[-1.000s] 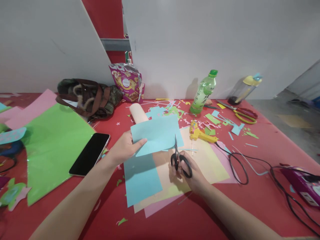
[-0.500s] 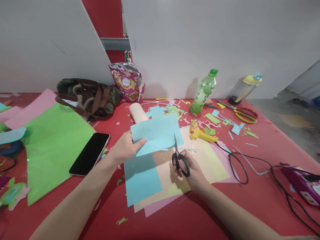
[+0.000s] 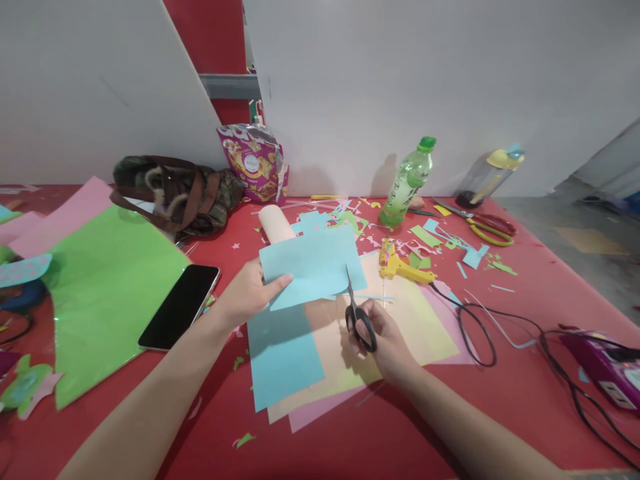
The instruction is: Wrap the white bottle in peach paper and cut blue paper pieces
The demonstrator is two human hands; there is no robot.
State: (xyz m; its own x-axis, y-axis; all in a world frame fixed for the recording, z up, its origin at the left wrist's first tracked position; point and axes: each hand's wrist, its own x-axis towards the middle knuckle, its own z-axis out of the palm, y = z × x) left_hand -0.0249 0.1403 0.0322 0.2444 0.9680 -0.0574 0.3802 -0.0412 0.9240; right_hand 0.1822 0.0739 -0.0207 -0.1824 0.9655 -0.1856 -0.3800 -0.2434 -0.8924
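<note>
My left hand pinches the left edge of a light-blue sheet of paper, its thumb lying on top and the other fingers hidden beneath. In my right hand is a pair of black-handled scissors, fingers through the loops. The blades point away from me and overlap the sheet's lower right part; they look nearly closed. Below the held sheet lies a stack of coloured paper, with a blue sheet at its left and cream and yellow sheets to the right.
A yellow glue gun with a black cord lies right of the stack. Behind it are paper scraps, a green bottle and large scissors. A phone and a green sheet lie at left, near a camouflage bag.
The scissors' handles have come together, closing the blades at the blue sheet. The sheet and my left hand have shifted very slightly left.
</note>
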